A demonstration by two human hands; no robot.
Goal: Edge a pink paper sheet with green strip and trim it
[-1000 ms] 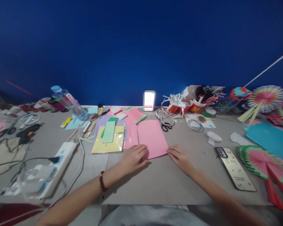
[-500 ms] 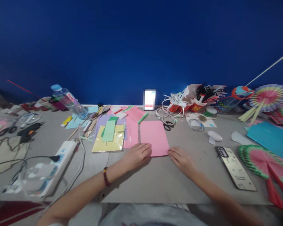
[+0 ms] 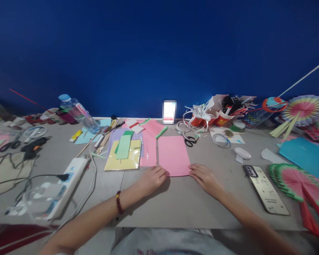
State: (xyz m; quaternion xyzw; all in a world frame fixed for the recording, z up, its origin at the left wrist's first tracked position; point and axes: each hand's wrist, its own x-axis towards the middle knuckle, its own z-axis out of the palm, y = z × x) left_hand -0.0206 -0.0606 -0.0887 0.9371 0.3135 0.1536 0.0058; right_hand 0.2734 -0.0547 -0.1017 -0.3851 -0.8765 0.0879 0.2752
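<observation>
The pink sheet (image 3: 174,156) is lying on the table (image 3: 170,205) between its front and back edges, with the near side running roughly along the front edge. The right hand (image 3: 204,177) is apparently pinching the near right corner in a closed grip, while the left hand (image 3: 152,179) is covering the near left corner, so whether its grip is clamped I cannot tell. Handling this well is, I judge, depending on both hands pressing lightly and evenly, level with the table's front edge, so the paper is not skewing or buckling
</observation>
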